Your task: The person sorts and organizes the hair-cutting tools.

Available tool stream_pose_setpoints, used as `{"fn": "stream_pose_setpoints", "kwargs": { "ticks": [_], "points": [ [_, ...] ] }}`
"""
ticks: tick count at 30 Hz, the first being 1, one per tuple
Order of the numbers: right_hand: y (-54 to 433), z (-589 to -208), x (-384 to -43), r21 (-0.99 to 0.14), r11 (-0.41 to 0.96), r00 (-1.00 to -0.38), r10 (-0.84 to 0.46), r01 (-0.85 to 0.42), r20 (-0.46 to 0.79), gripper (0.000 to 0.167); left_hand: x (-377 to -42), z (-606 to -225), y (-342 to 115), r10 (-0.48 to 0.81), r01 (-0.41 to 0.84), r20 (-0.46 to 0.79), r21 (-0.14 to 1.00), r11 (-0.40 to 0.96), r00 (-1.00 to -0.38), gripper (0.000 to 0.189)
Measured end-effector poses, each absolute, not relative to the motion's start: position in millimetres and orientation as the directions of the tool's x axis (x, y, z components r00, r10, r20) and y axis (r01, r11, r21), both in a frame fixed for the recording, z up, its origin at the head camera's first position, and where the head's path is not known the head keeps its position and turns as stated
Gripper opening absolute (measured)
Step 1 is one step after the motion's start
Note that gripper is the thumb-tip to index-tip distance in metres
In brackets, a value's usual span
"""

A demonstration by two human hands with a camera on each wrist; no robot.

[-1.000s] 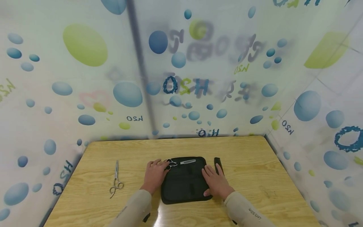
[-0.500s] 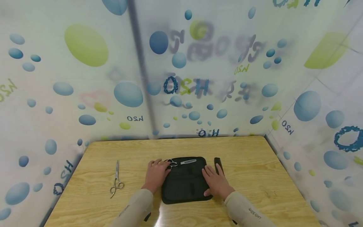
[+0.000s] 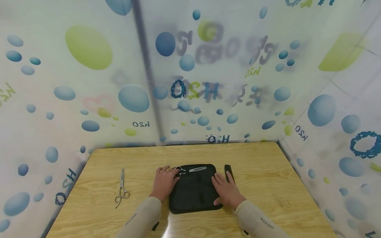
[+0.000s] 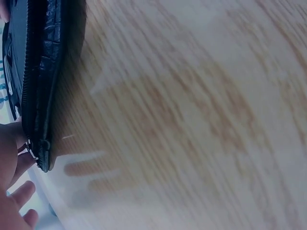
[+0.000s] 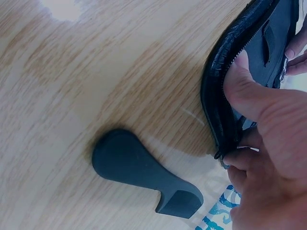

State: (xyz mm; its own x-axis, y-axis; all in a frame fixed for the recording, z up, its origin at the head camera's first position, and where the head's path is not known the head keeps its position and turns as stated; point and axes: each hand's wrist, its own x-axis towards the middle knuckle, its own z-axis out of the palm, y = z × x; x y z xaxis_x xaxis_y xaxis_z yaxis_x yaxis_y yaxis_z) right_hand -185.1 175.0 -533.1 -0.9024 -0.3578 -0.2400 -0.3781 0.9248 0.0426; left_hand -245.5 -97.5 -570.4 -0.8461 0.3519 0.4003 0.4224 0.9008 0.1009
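Note:
A black zip case (image 3: 193, 195) lies flat on the table. Silver scissors (image 3: 197, 169) lie across its far part, with a dark strip crossing between rings and blades. My left hand (image 3: 163, 182) pinches their finger rings at the case's far left corner, partly hiding them. My right hand (image 3: 227, 191) rests on the case's right edge, fingers extended. In the right wrist view, its thumb (image 5: 240, 81) lies inside the zipped rim. Beside that hand lies a black, flat, long-handled thing (image 3: 228, 171) with a rounded end and a notch, partly covered in the head view.
A second pair of silver scissors (image 3: 122, 189) lies on the wooden table (image 3: 262, 198), left of my left hand, blades pointing away. A patterned wall covering (image 3: 190, 129) stands behind the table and on both sides.
The head view has shifted very slightly. Both hands, the case and both pairs of scissors stay where they were.

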Motion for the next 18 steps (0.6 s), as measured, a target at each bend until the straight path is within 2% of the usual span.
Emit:
{"fn": "stream_pose_setpoints", "kwargs": {
  "ticks": [10,18],
  "points": [
    [174.0,-531.8,-186.1,0.047,0.925,-0.903,-0.357,-0.378,-0.237,0.092,-246.3,-568.1,-95.0,0.336,0.406,0.375,0.124,0.905,-0.864,0.028],
    [173.6,-530.2,-184.2,0.041,0.926,-0.903,-0.356,-0.376,-0.241,0.092,-247.2,-565.9,-90.7,0.311,0.388,0.337,0.189,0.902,-0.889,0.028]
  ]
}}
